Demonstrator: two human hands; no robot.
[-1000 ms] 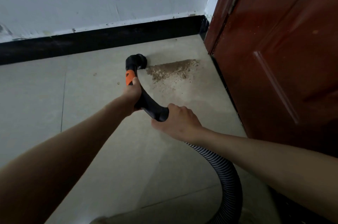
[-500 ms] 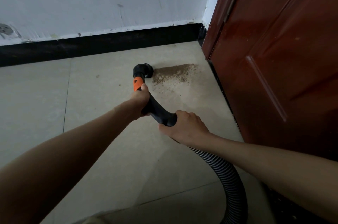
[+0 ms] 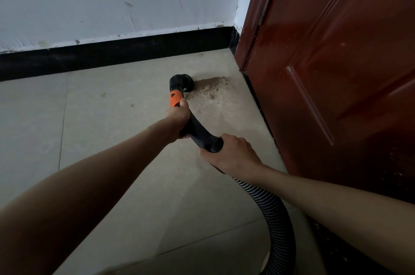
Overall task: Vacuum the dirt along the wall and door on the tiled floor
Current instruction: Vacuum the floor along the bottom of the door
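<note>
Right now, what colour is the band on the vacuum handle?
Orange band on the black vacuum handle, head view.

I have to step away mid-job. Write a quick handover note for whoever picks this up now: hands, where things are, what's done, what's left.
Left hand grips the vacuum handle just below its orange band. Right hand grips the rear of the handle, where the ribbed hose starts.
The nozzle sits on the tiled floor at the left edge of the dirt patch.
The patch lies near the door, short of the black baseboard.
Done: nozzle brought to the dirt.
Left: most of the patch, plus a few specks left of the nozzle.
</note>
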